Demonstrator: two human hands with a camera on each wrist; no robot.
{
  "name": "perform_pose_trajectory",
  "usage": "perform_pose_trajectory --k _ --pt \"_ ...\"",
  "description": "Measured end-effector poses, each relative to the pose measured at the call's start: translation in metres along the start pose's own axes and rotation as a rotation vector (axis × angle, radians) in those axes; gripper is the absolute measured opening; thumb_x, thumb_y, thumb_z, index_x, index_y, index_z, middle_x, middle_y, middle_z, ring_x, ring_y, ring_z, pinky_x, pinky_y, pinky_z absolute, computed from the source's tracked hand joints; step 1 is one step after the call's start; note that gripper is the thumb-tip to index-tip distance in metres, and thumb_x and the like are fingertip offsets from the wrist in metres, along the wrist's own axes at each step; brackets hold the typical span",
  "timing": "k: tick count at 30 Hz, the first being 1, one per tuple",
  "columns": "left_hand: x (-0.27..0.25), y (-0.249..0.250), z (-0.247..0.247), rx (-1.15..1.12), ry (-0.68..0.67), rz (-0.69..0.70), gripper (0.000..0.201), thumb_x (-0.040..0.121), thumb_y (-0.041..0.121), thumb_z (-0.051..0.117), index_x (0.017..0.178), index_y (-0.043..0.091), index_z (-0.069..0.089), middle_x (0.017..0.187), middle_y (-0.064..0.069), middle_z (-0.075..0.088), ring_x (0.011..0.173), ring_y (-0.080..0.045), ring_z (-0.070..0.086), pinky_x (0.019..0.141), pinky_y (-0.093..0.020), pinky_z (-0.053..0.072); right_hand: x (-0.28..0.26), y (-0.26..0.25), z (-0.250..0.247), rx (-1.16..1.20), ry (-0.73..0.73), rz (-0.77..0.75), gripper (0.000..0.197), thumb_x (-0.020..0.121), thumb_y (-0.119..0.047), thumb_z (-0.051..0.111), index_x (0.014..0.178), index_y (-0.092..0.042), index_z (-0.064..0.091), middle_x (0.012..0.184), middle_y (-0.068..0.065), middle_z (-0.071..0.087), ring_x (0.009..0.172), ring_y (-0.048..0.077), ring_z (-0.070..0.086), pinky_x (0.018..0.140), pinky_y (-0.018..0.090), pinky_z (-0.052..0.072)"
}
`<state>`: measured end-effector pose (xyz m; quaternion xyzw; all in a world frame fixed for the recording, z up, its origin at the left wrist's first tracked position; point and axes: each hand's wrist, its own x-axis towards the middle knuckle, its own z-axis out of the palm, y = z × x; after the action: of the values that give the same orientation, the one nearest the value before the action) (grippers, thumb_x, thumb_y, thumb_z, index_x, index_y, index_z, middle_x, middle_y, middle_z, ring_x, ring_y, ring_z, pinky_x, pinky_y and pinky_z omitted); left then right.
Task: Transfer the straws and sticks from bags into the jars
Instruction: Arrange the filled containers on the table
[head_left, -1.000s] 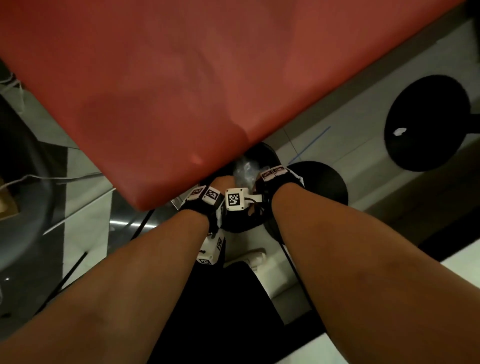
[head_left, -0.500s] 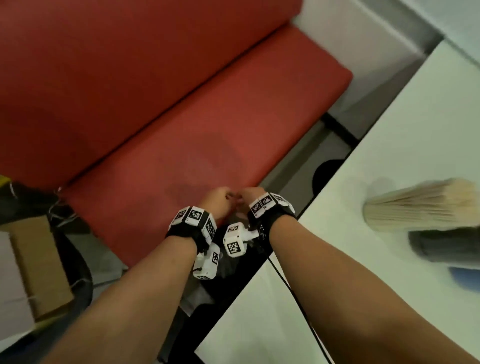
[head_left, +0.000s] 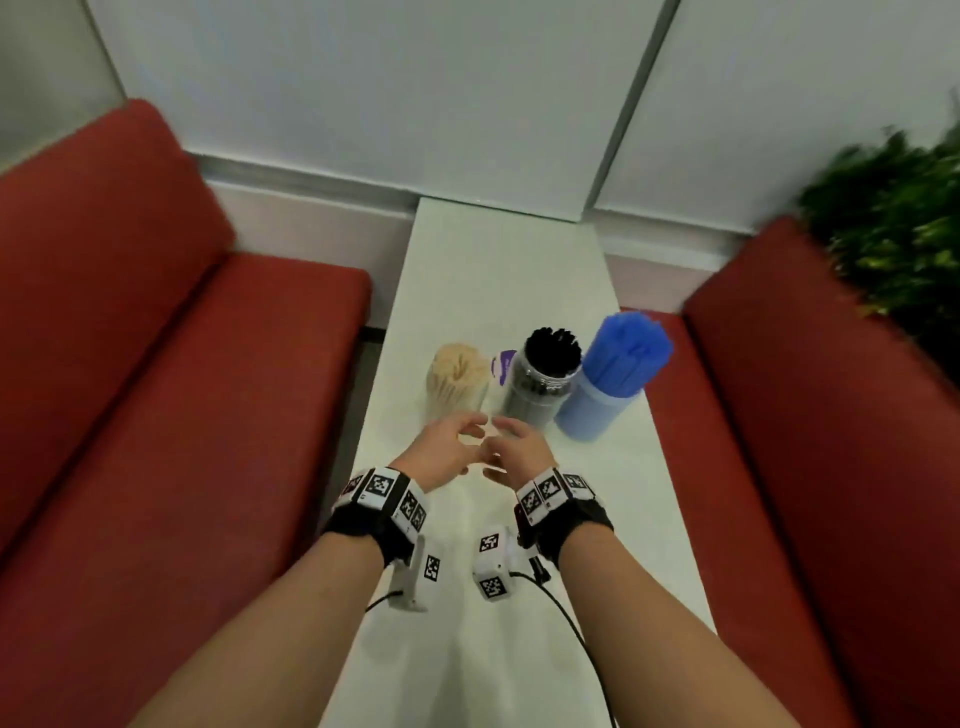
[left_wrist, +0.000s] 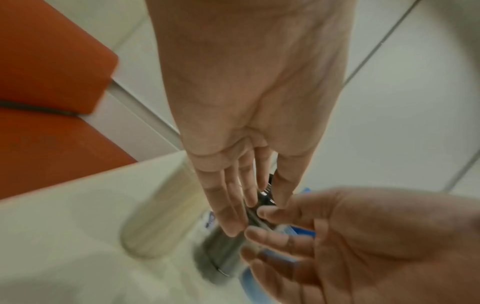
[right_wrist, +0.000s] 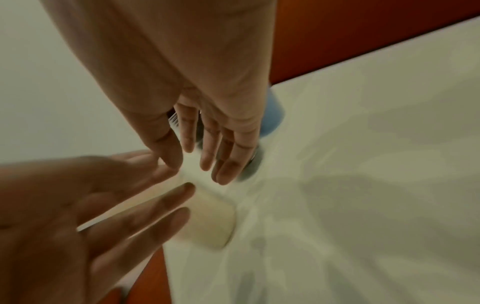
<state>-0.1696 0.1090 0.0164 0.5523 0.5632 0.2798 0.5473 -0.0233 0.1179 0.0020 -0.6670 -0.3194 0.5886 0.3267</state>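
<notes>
We are holding both hands empty over the table (head_left: 498, 270), left hand (head_left: 448, 448) and right hand (head_left: 514, 451) with fingers loosely spread. The three jars are standing upright just ahead: sticks (head_left: 457, 379) nearer the left hand, black straws (head_left: 545, 379) nearer the right, blue straws (head_left: 613, 379) farthest right. All are apparently already filled.

3 full jars (head_left: 543, 379) on table (head_left: 498, 270); hands (head_left: 483, 449) empty
</notes>
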Motion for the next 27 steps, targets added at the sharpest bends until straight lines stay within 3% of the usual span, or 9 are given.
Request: perform_pose_trajectory --k 4,10,12,15,17,20,22,25,27 --pt "0.041 0.024 0.07 0.003 -0.075 0.025 0.06 0.093 0.007 0.067 0.148 0.012 0.044 0.144 -0.006 0.055 0.115 -0.021 0.062 0.092 -0.038 0.057 0.009 0.006 -0.092 0.088 0.169 -0.022 0.065 0.087 0.008 0.059 0.146 -0.013 0.043 0.1 0.016 0.064 0.094 0.027 0.061 0.088 0.042 0.054" --pt "0.095 0.039 0.153 0.129 -0.072 0.121 0.074 0.096 0.021 0.066 0.158 0.017 0.026 0.159 -0.005 0.038 0.14 -0.022 0.044 0.114 -0.047 0.04 0.062 0.008 -0.177 -0.086 0.219 -0.128 0.105 0.079 -0.002 0.076 0.16 -0.014 0.01 0.156 0.013 0.035 0.136 0.031 0.045 0.113 0.048 0.04" --pt "0.112 0.046 0.177 0.185 0.008 0.222 0.075 0.096 0.024 0.065 0.159 0.017 0.023 0.161 -0.004 0.033 0.146 -0.02 0.035 0.119 -0.045 0.032 0.086 -0.004 -0.195 -0.167 0.206 -0.197 0.114 0.076 -0.002 0.079 0.16 -0.012 0.004 0.164 0.014 0.022 0.15 0.027 0.027 0.12 0.044 0.029" --pt "0.142 0.054 0.205 0.222 0.229 0.171 0.077 0.1 0.02 0.056 0.161 0.011 0.009 0.168 -0.006 0.013 0.154 -0.02 0.015 0.125 -0.036 0.016 0.121 -0.022 -0.213 -0.228 0.136 -0.298 0.125 0.073 -0.004 0.085 0.161 -0.014 -0.003 0.168 0.005 0.007 0.154 0.017 0.012 0.121 0.03 0.019" --pt "0.161 0.058 0.214 0.162 0.341 0.163 0.075 0.101 0.017 0.053 0.161 0.013 0.008 0.167 -0.006 0.017 0.154 -0.02 0.018 0.125 -0.041 0.02 0.138 -0.033 -0.22 -0.261 0.048 -0.348 0.127 0.071 -0.013 0.089 0.161 -0.017 -0.001 0.167 0.001 0.012 0.15 0.01 0.019 0.113 0.022 0.023" --pt "0.184 0.061 0.222 0.065 0.44 0.207 0.068 0.1 0.022 0.055 0.158 0.019 0.02 0.155 -0.001 0.041 0.143 -0.015 0.039 0.119 -0.039 0.034 0.166 -0.045 -0.224 -0.206 -0.056 -0.493 0.108 0.069 -0.004 0.088 0.152 -0.024 0.022 0.147 -0.003 0.046 0.121 -0.018 0.047 0.094 0.005 0.04" --pt "0.199 0.061 0.227 0.09 0.471 0.192 0.063 0.1 0.028 0.056 0.156 0.019 0.027 0.147 -0.001 0.047 0.135 -0.014 0.046 0.113 -0.036 0.04 0.185 -0.052 -0.225 -0.164 -0.065 -0.552 0.096 0.067 0.005 0.086 0.14 -0.03 0.034 0.133 -0.001 0.056 0.109 -0.014 0.058 0.082 0.004 0.047" --pt "0.226 0.057 0.23 0.128 0.476 0.149 0.072 0.097 0.039 0.061 0.156 0.017 0.025 0.146 -0.002 0.038 0.132 -0.015 0.044 0.103 -0.026 0.037 0.209 -0.062 -0.234 -0.121 -0.09 -0.55 0.094 0.066 0.009 0.084 0.135 -0.035 0.038 0.131 0.001 0.06 0.112 -0.001 0.063 0.089 0.015 0.053" --pt "0.248 0.053 0.23 0.103 0.477 0.136 0.077 0.092 0.044 0.067 0.153 0.021 0.026 0.141 -0.001 0.032 0.128 -0.017 0.045 0.103 -0.027 0.038 0.227 -0.066 -0.244 -0.163 -0.14 -0.547 0.093 0.07 0.008 0.082 0.139 -0.035 0.037 0.13 -0.002 0.061 0.11 -0.006 0.062 0.086 0.011 0.052"
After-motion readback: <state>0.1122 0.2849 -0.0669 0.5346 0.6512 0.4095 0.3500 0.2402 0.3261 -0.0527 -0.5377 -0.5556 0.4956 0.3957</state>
